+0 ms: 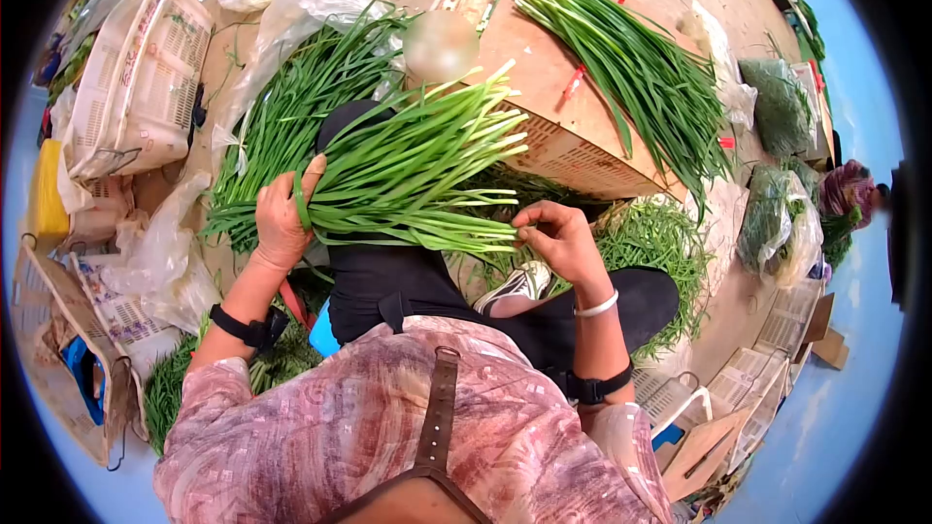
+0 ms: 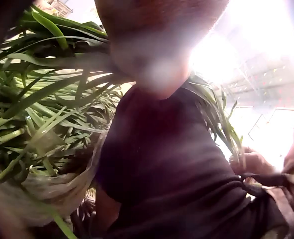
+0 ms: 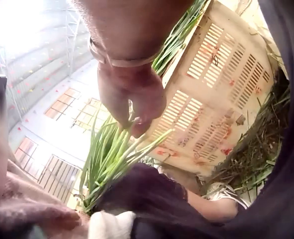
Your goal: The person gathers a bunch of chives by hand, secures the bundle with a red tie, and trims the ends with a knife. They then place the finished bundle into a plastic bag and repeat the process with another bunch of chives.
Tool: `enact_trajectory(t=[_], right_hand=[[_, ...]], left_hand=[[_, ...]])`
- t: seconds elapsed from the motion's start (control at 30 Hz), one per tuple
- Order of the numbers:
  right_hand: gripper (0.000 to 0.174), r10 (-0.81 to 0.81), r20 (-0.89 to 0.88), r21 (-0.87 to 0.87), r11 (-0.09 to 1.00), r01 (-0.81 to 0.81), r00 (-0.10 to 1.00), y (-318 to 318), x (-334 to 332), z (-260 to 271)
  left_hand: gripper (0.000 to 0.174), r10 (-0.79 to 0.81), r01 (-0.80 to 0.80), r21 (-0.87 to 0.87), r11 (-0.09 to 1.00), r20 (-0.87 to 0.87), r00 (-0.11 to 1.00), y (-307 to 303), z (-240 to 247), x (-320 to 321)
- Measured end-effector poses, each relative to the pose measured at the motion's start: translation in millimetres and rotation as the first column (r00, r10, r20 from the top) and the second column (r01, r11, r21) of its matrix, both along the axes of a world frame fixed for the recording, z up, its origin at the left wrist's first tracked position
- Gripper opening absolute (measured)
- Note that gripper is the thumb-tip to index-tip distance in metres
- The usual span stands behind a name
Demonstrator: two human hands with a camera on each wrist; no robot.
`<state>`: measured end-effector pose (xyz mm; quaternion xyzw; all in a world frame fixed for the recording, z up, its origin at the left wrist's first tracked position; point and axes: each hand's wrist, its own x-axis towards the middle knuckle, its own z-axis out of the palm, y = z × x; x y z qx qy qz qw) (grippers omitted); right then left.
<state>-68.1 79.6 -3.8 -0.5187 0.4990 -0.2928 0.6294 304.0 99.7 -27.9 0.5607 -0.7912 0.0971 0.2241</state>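
A loose bunch of green garlic chives [image 1: 417,170] lies across the lap in the head view, its pale stem ends fanned to the right. My left hand [image 1: 280,223] grips the leafy part, thumb up along the near side. At the lowest stem tips, my right hand [image 1: 563,241] pinches a stem end between thumb and fingertips. The right wrist view shows these fingers [image 3: 132,107] close together at the pale ends of the chives [image 3: 107,157]. In the left wrist view the hand is blurred, with dark trousers [image 2: 152,164] below it.
More chives [image 1: 621,78] lie on a board over an upturned crate [image 1: 573,150]. A large chive pile [image 1: 301,87] sits in plastic at left. Loose trimmings [image 1: 650,257] heap at right. White crates [image 1: 146,78] stand at far left; a shoe [image 1: 524,283] shows below.
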Motion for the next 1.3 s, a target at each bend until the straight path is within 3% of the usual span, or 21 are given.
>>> enact_trajectory(t=[0.07,0.1,0.17,0.2,0.27,0.3,0.43,0.5,0.6,0.7,0.9,0.93,0.97,1.0,1.03,1.07,1.1,1.13,1.17,1.23,1.3], right_hand=[[0.008,0.045,-0.005,0.029,0.999,-0.044,0.999,-6.0,-3.5,-4.0],[0.009,0.029,-0.119,-0.02,0.999,-0.032,0.992,-12.2,-6.8,-2.7],[0.009,-0.169,-0.502,-0.354,0.935,-0.023,0.848,-25.1,-12.1,-4.6],[0.009,-0.167,-0.502,-0.355,0.934,-0.027,0.849,-31.6,-10.7,-4.4],[0.01,-0.35,-0.45,-0.633,0.774,-0.016,0.822,-43.4,4.7,8.6],[0.014,-0.309,-0.422,-0.65,0.758,-0.047,0.853,-46.9,17.9,15.7],[0.021,-0.4,-0.526,-0.802,0.526,-0.283,0.75,-58.5,59.6,-0.5],[0.018,-0.381,-0.376,-0.876,0.443,-0.19,0.845,-64.2,55.6,-11.7],[0.015,-0.278,-0.081,-0.775,0.622,0.115,0.957,-45.0,46.9,13.2],[0.009,-0.227,0.279,-0.268,0.914,0.303,0.933,-36.7,18.1,-1.0],[0.003,-0.249,0.532,0.035,0.961,0.273,0.81,-20.1,-68.2,-23.6],[0.001,-0.219,0.354,0.028,0.974,0.224,0.909,-17.6,-91.7,-29.2],[0.005,-0.007,-0.029,0.002,1.0,0.007,1.0,-21.8,-115.3,-34.2],[0.009,0.206,-0.616,-0.077,0.945,-0.319,0.76,-18.3,-122.4,-28.7],[0.013,0.208,-0.96,0.057,0.803,-0.593,0.19,-14.2,-125.1,-20.7],[0.02,0.232,-0.97,0.238,0.854,-0.463,-0.07,-18.8,-103.1,-0.2],[0.02,0.226,-0.971,0.233,0.852,-0.468,-0.072,-28.2,-88.0,10.5],[0.02,0.067,-0.911,-0.122,0.899,-0.421,0.407,-38.0,-75.1,17.8],[0.022,-0.097,-0.611,-0.409,0.888,-0.209,0.786,-46.5,-58.2,25.7],[0.027,-0.177,-0.446,-0.552,0.826,-0.113,0.877,-66.7,0.5,52.5],[0.035,-0.224,-0.636,-0.571,0.78,-0.256,0.738,-96.8,49.2,66.9]], left_hand=[[0.057,-0.018,0.02,-0.045,0.999,0.038,0.999,0.1,-3.1,0.3],[0.057,-0.013,0.015,-0.037,0.999,0.042,0.999,2.9,-2.5,0.9],[0.056,-0.007,0.01,-0.027,1.0,0.098,0.995,0.9,-1.0,1.0],[0.056,-0.014,0.017,-0.027,0.999,0.088,0.996,-0.1,-3.6,3.6],[0.056,-0.016,0.019,-0.035,0.999,0.095,0.995,-1.4,-2.1,2.1],[0.056,-0.017,0.022,-0.043,0.999,0.104,0.994,-1.5,-0.7,1.9],[0.056,-0.019,0.022,-0.029,0.999,0.108,0.994,-1.8,-1.7,2.9],[0.056,-0.018,0.021,-0.027,0.999,0.093,0.996,-4.2,2.6,2.6],[0.056,-0.049,0.049,0.005,0.999,0.049,0.998,1.7,5.9,5.2],[0.056,-0.056,0.055,0.011,0.998,0.054,0.997,-1.4,1.2,7.4],[0.055,-0.098,0.1,-0.024,0.995,0.09,0.991,-3.1,0.1,12.6],[0.054,-0.082,0.086,-0.036,0.996,0.094,0.992,-3.0,-0.7,12.5],[0.054,-0.079,0.083,-0.04,0.996,0.088,0.993,-3.3,-1.6,13.0],[0.054,-0.086,0.092,-0.058,0.994,0.098,0.992,-4.1,-2.3,13.9],[0.054,-0.093,0.102,-0.072,0.992,0.11,0.99,-4.0,-2.7,15.3],[0.054,-0.096,0.107,-0.081,0.991,0.128,0.987,-4.6,-4.0,16.7],[0.054,-0.089,0.1,-0.087,0.991,0.127,0.988,-7.0,-2.7,16.6],[0.054,-0.108,0.119,-0.08,0.99,0.125,0.986,-6.8,-0.2,15.4],[0.053,-0.131,0.14,-0.071,0.988,0.126,0.983,-6.0,1.8,14.5],[0.052,-0.127,0.14,-0.081,0.987,0.141,0.982,-8.5,4.0,12.0],[0.05,-0.118,0.135,-0.083,0.987,0.189,0.975,-10.9,8.3,8.6]])
